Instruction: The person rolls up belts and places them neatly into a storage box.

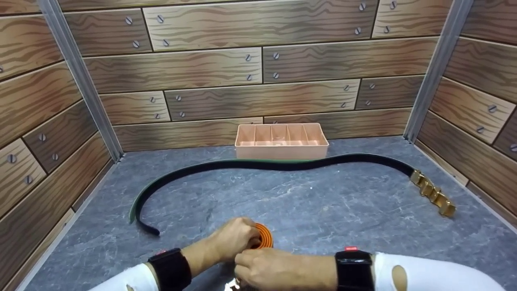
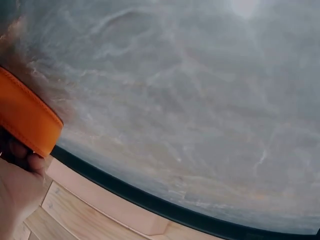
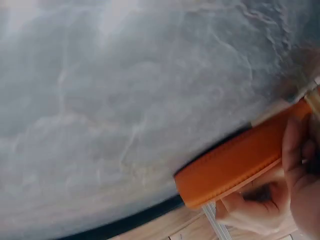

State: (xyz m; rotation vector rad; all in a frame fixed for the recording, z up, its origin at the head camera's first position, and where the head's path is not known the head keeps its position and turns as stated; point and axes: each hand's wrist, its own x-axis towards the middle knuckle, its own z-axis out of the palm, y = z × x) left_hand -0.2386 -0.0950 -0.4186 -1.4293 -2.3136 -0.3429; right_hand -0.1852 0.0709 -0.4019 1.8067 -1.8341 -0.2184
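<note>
Wood-print walls (image 1: pixel 210 68) ring your gray tabletop (image 1: pixel 282 202) | black belt (image 1: pixel 202 167) arcs from left | your left hand (image 1: pixel 238 236) grips the coiled orange belt (image 1: pixel 265 236), near center front | your right hand (image 1: pixel 270 266) holds it too | pink tray (image 1: pixel 282 152) behind | gold buckle (image 1: pixel 433 193) far right

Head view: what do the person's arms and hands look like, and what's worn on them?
White left sleeve and right sleeve, the right with an oval opening; black left wristband and right wristband, each with a small red tab. Left hand and right hand are ungloved.
</note>
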